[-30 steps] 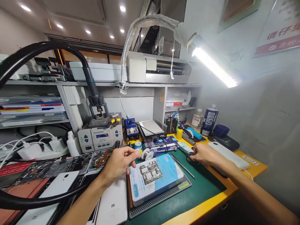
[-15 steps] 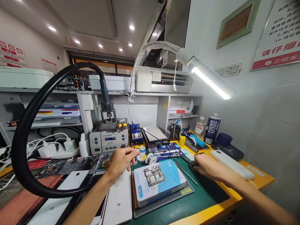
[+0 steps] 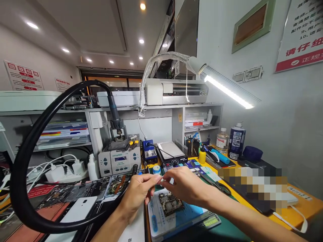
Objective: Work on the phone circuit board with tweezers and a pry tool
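My left hand and my right hand meet fingertip to fingertip over a blue and white box. Both are closed in a pinch; a tiny pale bit shows between them, too small to name. Just below the fingers, a phone circuit board lies on the box. To the right of my right hand, black-handled scissors lie on the bench. A small blue-lidded jar stands behind my fingertips.
A thick black hose loops across the left side from the soldering station. White phones lie at left. A lit lamp hangs above right. A yellow bottle and a spray can stand at the back right.
My right hand has let go of the scissors and moved left to meet my left hand. My left hand has shifted slightly right and down. The view has tilted a little upward.
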### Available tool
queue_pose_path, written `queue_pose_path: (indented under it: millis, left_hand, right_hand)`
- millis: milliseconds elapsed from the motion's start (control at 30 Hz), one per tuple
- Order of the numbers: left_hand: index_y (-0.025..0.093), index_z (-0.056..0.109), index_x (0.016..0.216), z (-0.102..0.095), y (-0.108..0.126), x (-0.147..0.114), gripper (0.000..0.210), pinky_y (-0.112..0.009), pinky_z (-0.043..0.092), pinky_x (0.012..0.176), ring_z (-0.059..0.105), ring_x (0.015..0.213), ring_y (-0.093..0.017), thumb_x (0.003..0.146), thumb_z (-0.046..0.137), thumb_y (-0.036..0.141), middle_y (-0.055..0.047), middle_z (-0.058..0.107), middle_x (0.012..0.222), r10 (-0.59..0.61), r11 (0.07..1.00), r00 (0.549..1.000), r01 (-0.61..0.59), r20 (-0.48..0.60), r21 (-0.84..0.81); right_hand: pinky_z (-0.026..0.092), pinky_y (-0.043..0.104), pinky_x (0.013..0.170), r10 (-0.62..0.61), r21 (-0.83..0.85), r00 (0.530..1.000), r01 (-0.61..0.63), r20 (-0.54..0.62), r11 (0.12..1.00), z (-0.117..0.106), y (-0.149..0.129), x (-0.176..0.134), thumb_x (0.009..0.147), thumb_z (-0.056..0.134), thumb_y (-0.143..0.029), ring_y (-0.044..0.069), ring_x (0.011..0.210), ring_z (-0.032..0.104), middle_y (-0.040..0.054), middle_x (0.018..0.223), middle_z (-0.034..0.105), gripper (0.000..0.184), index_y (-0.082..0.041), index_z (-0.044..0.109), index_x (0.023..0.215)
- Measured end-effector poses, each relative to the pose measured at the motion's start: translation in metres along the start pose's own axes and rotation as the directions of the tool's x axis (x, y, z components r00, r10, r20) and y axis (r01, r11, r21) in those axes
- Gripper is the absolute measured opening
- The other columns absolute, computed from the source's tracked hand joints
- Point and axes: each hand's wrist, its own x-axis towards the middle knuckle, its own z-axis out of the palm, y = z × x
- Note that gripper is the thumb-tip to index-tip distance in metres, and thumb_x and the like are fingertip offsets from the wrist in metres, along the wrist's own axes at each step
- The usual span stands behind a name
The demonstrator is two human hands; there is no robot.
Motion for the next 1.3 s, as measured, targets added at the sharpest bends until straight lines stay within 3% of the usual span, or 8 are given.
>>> queue_pose_path:
  millis: [200, 400, 567, 733, 867, 967, 1133, 1300]
  left_hand:
    - [0.014, 0.065, 0.113, -0.004, -0.002, 0.003, 0.035, -0.029, 0.058, 0.069, 0.067, 0.078, -0.013, 0.1, 0.061, 0.047, -0.003, 0.069, 0.098, -0.002, 0.999, 0.999, 0.003, -0.036, 0.04]
    - [0.014, 0.065, 0.093, -0.01, -0.005, 0.005, 0.031, -0.019, 0.039, 0.049, 0.045, 0.052, -0.005, 0.098, 0.064, 0.044, 0.005, 0.055, 0.069, 0.058, 0.991, 0.998, -0.059, 0.013, 0.12]
    - [0.017, 0.071, 0.079, -0.008, -0.006, 0.004, 0.042, -0.023, 0.027, 0.05, 0.04, 0.057, -0.008, 0.085, 0.067, 0.058, 0.0, 0.061, 0.076, 0.142, 0.979, 0.99, -0.143, 0.019, 0.143]
    - [0.02, 0.072, 0.08, -0.009, -0.008, 0.006, 0.043, -0.025, 0.039, 0.063, 0.056, 0.074, -0.016, 0.085, 0.063, 0.062, -0.003, 0.067, 0.084, 0.187, 0.961, 0.982, -0.18, -0.018, 0.21]
    - [0.023, 0.073, 0.08, -0.004, -0.018, 0.007, 0.04, -0.027, 0.043, 0.069, 0.057, 0.075, -0.017, 0.086, 0.062, 0.061, -0.003, 0.067, 0.083, 0.244, 0.924, 0.97, -0.23, -0.007, 0.304]
    - [0.024, 0.073, 0.081, 0.002, -0.026, 0.006, 0.039, -0.026, 0.04, 0.063, 0.053, 0.069, -0.016, 0.087, 0.061, 0.061, -0.002, 0.065, 0.079, 0.271, 0.898, 0.963, -0.256, 0.009, 0.358]
    - [0.024, 0.07, 0.079, 0.01, -0.027, 0.0, 0.04, -0.026, 0.039, 0.059, 0.051, 0.064, -0.016, 0.09, 0.056, 0.059, -0.001, 0.063, 0.075, 0.294, 0.885, 0.955, -0.257, -0.037, 0.389]
    - [0.023, 0.068, 0.078, 0.009, -0.021, -0.006, 0.043, -0.026, 0.043, 0.059, 0.056, 0.066, -0.017, 0.088, 0.054, 0.063, -0.002, 0.066, 0.075, 0.308, 0.899, 0.947, -0.259, -0.089, 0.353]
  right_hand:
    - [0.058, 0.032, 0.071, -0.069, 0.127, 0.998, 0.066, 0.016, 0.99, 0.004, 0.01, 0.012, 0.103, 0.063, -0.031, 0.014, 0.07, 0.067, -0.0016, 0.079, 0.07, 0.022, -0.016, 0.069, 0.088]
    - [0.04, 0.023, 0.057, -0.129, 0.371, 0.99, 0.102, 0.049, 0.923, -0.001, 0.022, 0.01, 0.098, 0.061, -0.02, 0.01, 0.059, 0.052, 0.0016, 0.073, 0.072, 0.018, -0.014, 0.077, 0.093]
    - [0.04, 0.022, 0.056, -0.102, 0.516, 0.987, 0.023, 0.126, 0.856, -0.007, 0.032, 0.005, 0.094, 0.065, -0.026, 0.011, 0.058, 0.052, -0.0006, 0.068, 0.069, 0.019, -0.014, 0.08, 0.092]
    - [0.047, 0.021, 0.051, 0.044, 0.576, 0.983, -0.141, 0.179, 0.805, -0.025, 0.048, 0.001, 0.096, 0.063, -0.04, 0.012, 0.057, 0.064, 0.001, 0.073, 0.072, 0.029, -0.015, 0.073, 0.087]
    - [0.045, 0.023, 0.048, 0.286, 0.441, 0.954, -0.294, 0.086, 0.848, -0.047, 0.074, -0.022, 0.104, 0.048, -0.052, 0.014, 0.057, 0.065, 0.0016, 0.071, 0.069, 0.044, -0.014, 0.069, 0.101]
    - [0.049, 0.026, 0.055, 0.45, 0.218, 0.891, -0.451, 0.057, 0.866, -0.056, 0.091, -0.056, 0.104, 0.055, -0.046, 0.015, 0.065, 0.066, 0.0032, 0.078, 0.07, 0.037, -0.014, 0.071, 0.096]
    - [0.06, 0.037, 0.078, 0.57, -0.128, 0.806, -0.556, 0.159, 0.821, -0.041, 0.101, -0.103, 0.101, 0.067, -0.038, 0.018, 0.083, 0.07, 0.0032, 0.096, 0.073, 0.023, -0.015, 0.07, 0.1]
    - [0.06, 0.041, 0.086, 0.633, -0.261, 0.753, -0.583, 0.182, 0.769, -0.025, 0.102, -0.109, 0.102, 0.065, -0.036, 0.021, 0.095, 0.071, 0.0065, 0.108, 0.073, 0.022, -0.015, 0.071, 0.108]
